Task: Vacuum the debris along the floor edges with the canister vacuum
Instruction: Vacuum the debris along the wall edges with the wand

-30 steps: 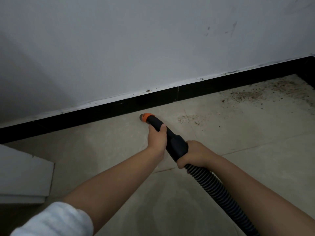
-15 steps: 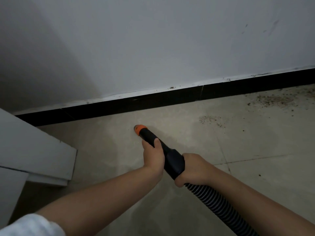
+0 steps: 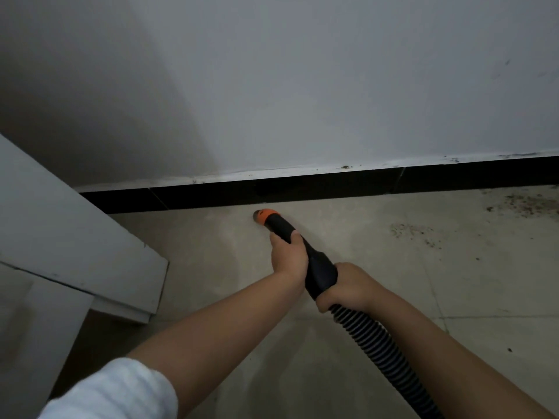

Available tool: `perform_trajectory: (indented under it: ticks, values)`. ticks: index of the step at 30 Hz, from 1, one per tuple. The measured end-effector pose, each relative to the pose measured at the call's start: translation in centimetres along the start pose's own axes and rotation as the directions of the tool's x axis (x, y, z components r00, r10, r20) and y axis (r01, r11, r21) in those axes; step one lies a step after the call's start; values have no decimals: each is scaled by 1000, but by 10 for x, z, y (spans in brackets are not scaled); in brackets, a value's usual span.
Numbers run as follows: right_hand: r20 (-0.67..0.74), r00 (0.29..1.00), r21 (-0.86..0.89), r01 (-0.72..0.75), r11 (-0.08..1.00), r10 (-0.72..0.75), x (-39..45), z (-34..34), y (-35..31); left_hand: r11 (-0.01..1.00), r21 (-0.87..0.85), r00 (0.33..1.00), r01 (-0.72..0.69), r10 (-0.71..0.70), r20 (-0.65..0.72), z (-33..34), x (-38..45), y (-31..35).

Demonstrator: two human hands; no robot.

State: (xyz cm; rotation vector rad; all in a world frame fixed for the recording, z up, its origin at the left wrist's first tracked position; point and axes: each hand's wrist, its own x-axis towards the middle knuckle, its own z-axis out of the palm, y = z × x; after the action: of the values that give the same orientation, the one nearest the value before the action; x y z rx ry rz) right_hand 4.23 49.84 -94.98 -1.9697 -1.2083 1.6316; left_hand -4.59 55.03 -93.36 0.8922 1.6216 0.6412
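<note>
Both my hands grip the black vacuum nozzle (image 3: 317, 267). Its orange tip (image 3: 263, 215) points at the floor just short of the black baseboard (image 3: 302, 190). My left hand (image 3: 287, 255) wraps the front of the nozzle, and my right hand (image 3: 348, 285) holds the rear where the ribbed black hose (image 3: 384, 355) begins. The hose runs off the bottom edge. Brown debris (image 3: 414, 232) lies scattered on the beige tiles to the right of the tip, with a denser patch (image 3: 526, 204) by the baseboard at far right. The canister is out of view.
A white wall (image 3: 302, 86) rises above the baseboard. A white panel or furniture piece (image 3: 75, 237) juts in from the left, close to the floor. Beige tile floor (image 3: 484, 282) spreads to the right.
The nozzle tip has moved from farther back on the tile up close to the baseboard. The view has shifted left, so the debris patches sit farther right and the white panel fills more of the left.
</note>
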Motion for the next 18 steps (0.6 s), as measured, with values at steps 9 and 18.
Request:
perform_trajectory:
  ticks: [9,18]
  values:
    - [-7,1000,-227,28,974,-31,-39,-12,6,999,-36,998,7,-4,63,-5,-32,-11]
    - [-38,999,-165,-16,986,10,-51,-28,27,1000,8,995,12,-13,96,24,-46,-15]
